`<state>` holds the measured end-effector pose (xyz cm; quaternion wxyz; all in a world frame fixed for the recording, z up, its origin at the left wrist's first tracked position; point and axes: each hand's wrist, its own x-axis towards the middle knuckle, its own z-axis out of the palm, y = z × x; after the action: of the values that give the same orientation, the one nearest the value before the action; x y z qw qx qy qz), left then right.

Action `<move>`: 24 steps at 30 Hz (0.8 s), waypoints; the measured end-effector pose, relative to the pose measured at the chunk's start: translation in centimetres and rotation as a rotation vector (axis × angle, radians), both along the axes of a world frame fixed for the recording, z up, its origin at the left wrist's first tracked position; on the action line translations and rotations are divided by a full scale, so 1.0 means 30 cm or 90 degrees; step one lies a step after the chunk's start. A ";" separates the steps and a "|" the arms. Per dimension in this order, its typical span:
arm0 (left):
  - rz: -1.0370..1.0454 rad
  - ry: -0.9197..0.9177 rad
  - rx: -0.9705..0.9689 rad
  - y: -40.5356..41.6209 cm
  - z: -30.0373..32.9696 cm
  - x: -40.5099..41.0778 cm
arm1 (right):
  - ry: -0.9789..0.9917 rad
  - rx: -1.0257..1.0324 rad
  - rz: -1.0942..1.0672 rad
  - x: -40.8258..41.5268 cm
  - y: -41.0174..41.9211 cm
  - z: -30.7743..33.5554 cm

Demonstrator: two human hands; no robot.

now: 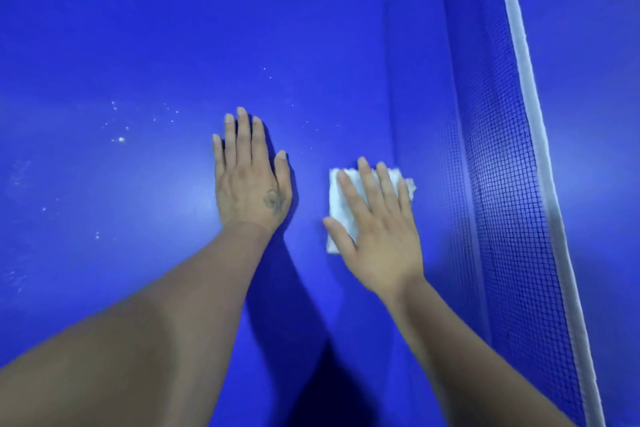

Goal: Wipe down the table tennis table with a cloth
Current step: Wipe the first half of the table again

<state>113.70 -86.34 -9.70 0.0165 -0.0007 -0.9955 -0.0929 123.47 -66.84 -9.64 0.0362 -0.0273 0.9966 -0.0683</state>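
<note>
The blue table surface (121, 45) is lying open across the whole left and upper part of the frame, with only small white specks (121, 139) on it. At the right, the net (512, 184) with its white top band (530, 107) is standing as a barrier from top to bottom. In the centre, the left hand (251, 184) and the right hand (381, 229), which is pressing the white cloth (337, 204), are occupying the surface, with a narrow strip between them.

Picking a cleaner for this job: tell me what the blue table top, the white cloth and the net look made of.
Blue table top: smooth painted board, probably; soft sheen, white specks on it.
White folded cloth under the right hand: soft, fuzzy fabric or thick paper, frayed edge.
Dark mesh net: woven cord, white fabric tape on top.
</note>
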 end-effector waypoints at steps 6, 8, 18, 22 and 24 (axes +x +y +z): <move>0.010 -0.022 -0.028 0.005 -0.017 -0.011 | -0.014 -0.003 -0.096 -0.044 0.180 -0.023; 0.011 -0.025 -0.028 0.008 -0.020 -0.018 | -0.017 0.028 -0.179 -0.130 0.222 -0.028; 0.009 -0.016 -0.016 0.005 -0.035 -0.026 | 0.028 -0.014 -0.228 -0.599 0.030 -0.031; -0.002 -0.022 -0.012 0.003 -0.034 -0.023 | 0.028 -0.025 -0.116 -0.592 -0.151 -0.016; -0.003 -0.021 -0.012 0.003 -0.038 -0.024 | 0.020 -0.030 -0.058 -0.508 -0.163 -0.009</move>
<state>112.99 -86.27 -10.85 -0.0004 -0.0016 -0.9965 -0.0837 108.22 -71.74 -9.91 0.0170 0.0166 0.9954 -0.0926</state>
